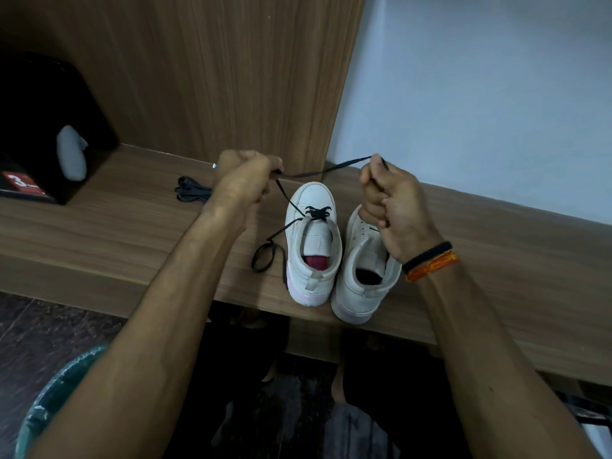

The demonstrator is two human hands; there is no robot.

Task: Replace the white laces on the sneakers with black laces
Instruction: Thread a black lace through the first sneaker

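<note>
Lace work is under way on the left sneaker [313, 240], which stands heel toward the viewer on the wooden shelf [99, 233], touching or just beside the right sneaker [364, 270] at its 3 o'clock. The black lace [318, 173] is threaded through only the lowest eyelets, near the toe; one run rises to the left hand [246, 180], another stretches on to the right hand [387, 197], and a slack loop lies on the shelf at the shoe's 9 o'clock. Both hands are closed on the lace, well apart, holding it taut above the toes.

The lace looks flat, soft and very light, so it will likely twist and sag wherever it is not under tension. Pinching it close to the stiff tip should give the best control for feeding an eyelet. The shoe seems light enough to slide if pulled hard; a steadying grip at the collar may help.

A spare lace bundle [192, 192] waits at 10 o'clock of the shoes. The right sneaker shows no lace in its visible eyelets.
</note>
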